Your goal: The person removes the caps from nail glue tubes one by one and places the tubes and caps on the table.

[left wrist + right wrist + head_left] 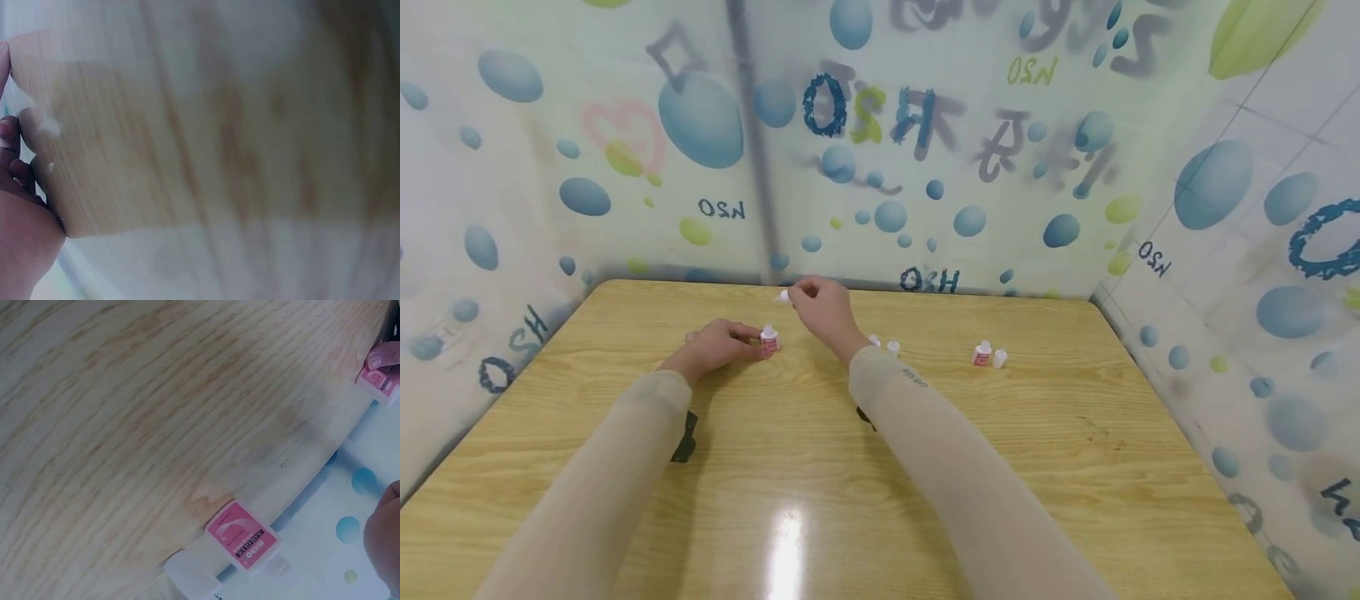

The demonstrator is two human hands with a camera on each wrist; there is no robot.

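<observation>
My left hand [718, 343] grips a small nail glue bottle [770, 338] between thumb and fingers; it stands upright on the table, its pink label facing me. Beyond it, raised over the far part of the table, my right hand [826, 310] pinches a small white cap [785, 296] with a thin tip pointing left. The right wrist view shows the left fingers on the gripped bottle [377, 384], and part of the right hand [384, 540] at the edge. In the left wrist view, only part of the left hand [25, 231] shows; the bottle cannot be made out.
Another nail glue bottle [244, 536] stands beside a white cap [189, 574], partly behind my right forearm in the head view. Farther right stand a third bottle [982, 354] and its neighbouring white cap [1000, 358]. A patterned curtain [880, 167] borders the wooden table [775, 467].
</observation>
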